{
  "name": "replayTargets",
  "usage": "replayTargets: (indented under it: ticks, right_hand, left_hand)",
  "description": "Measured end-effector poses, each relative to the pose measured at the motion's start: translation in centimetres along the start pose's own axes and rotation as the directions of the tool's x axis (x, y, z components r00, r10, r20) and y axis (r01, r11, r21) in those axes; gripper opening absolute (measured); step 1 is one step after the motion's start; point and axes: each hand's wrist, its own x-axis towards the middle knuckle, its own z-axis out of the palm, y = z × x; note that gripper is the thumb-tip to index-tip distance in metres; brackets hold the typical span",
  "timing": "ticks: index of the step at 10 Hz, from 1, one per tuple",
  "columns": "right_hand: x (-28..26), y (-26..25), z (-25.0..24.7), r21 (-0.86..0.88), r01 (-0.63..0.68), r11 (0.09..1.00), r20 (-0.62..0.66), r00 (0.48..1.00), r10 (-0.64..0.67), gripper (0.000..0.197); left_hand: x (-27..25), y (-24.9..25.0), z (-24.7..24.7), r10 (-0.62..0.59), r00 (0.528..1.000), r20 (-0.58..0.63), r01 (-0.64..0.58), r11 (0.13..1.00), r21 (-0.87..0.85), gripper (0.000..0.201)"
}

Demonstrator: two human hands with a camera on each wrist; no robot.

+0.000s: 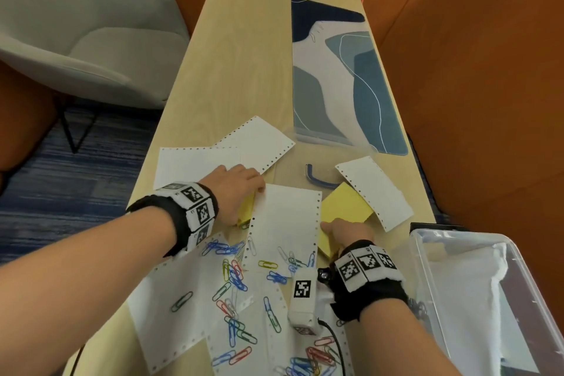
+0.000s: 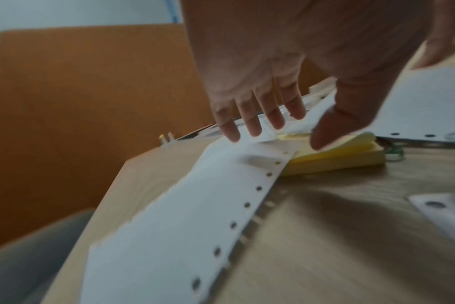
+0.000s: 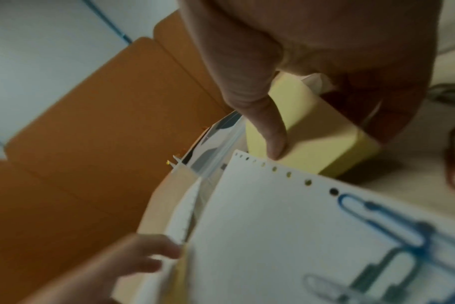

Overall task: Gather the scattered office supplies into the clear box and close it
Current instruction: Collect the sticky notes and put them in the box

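Two yellow sticky-note pads lie among white perforated sheets (image 1: pixel 283 223) on the wooden table. My right hand (image 1: pixel 345 230) grips the right pad (image 1: pixel 348 206), with the thumb (image 3: pixel 273 142) pressed on its top face (image 3: pixel 322 131) and the fingers curled round its far side. My left hand (image 1: pixel 241 189) hovers over the left pad (image 1: pixel 246 207), which is half under a sheet. Its fingers (image 2: pixel 252 121) are straight and touch the paper, and the thumb sits by that pad (image 2: pixel 338 160). The clear box (image 1: pixel 422 243) stands open at the near right. Coloured paper clips (image 1: pixel 235 278) are strewn near me.
The clear lid (image 1: pixel 329 143) with a blue handle (image 1: pixel 317 178) lies flat beyond the sheets. A blue patterned mat (image 1: pixel 341 70) covers the far right of the table. A small white tagged block (image 1: pixel 302 302) with a cable sits beside my right wrist. A grey chair (image 1: pixel 76 24) stands to the left.
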Motion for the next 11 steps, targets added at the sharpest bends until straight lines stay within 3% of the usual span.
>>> replayTargets:
  ticks: [1,2,3,5,6,7,8,9,10,11]
  right_hand:
    - [0.3,-0.4,-0.4,0.182,-0.044,0.982,0.058,0.998,0.034,0.028]
    - [-0.3,-0.3,-0.9,0.300,-0.044,0.953,0.105,0.994,0.013,0.008]
    - [-0.7,0.4,-1.0,0.350,0.020,0.936,0.128,0.989,-0.069,0.024]
    - [-1.7,1.1,-1.3,0.390,0.066,0.918,0.144,0.981,-0.131,0.026]
    - [-2.1,1.1,-1.9,0.429,0.091,0.899,0.091,0.985,-0.143,0.028]
    - [-2.4,1.2,-2.7,0.480,0.148,0.865,0.008,0.985,-0.173,0.019]
    - [-3.0,1.0,-3.6,0.496,0.217,0.841,-0.054,0.974,-0.219,0.037]
    - [-3.4,0.8,-4.4,0.473,0.262,0.841,-0.103,0.965,-0.243,0.039]
    - [-4.6,0.1,-5.1,0.503,0.288,0.815,-0.116,0.957,-0.266,0.038]
    - [-5.0,-0.3,-5.8,0.473,0.315,0.823,-0.081,0.945,-0.315,0.035]
  left_hand:
    - [0.9,0.1,-0.2,0.004,0.992,0.130,-0.015,0.997,0.078,0.079]
    - [1.7,0.3,-0.4,-0.024,0.985,0.169,0.008,0.995,0.098,0.087]
    - [2.1,0.8,-0.7,-0.010,0.985,0.175,-0.022,0.983,0.180,0.089]
    - [1.2,2.0,-0.4,0.078,0.980,0.186,-0.130,0.948,0.291,0.102]
    - [1.0,2.6,-0.2,0.104,0.983,0.150,-0.145,0.944,0.297,0.105]
    - [0.8,2.9,-0.5,0.115,0.983,0.141,-0.157,0.931,0.331,0.098]
    - [0.7,3.2,-1.0,0.104,0.975,0.196,-0.167,0.925,0.341,0.080]
    - [0.7,3.6,-1.7,0.089,0.975,0.203,-0.138,0.962,0.238,0.049]
    - [0.6,4.3,-2.7,0.072,0.990,0.123,-0.081,0.994,0.068,0.017]
    - [0.4,5.3,-3.5,0.047,0.999,0.019,-0.045,0.993,-0.109,0.027]
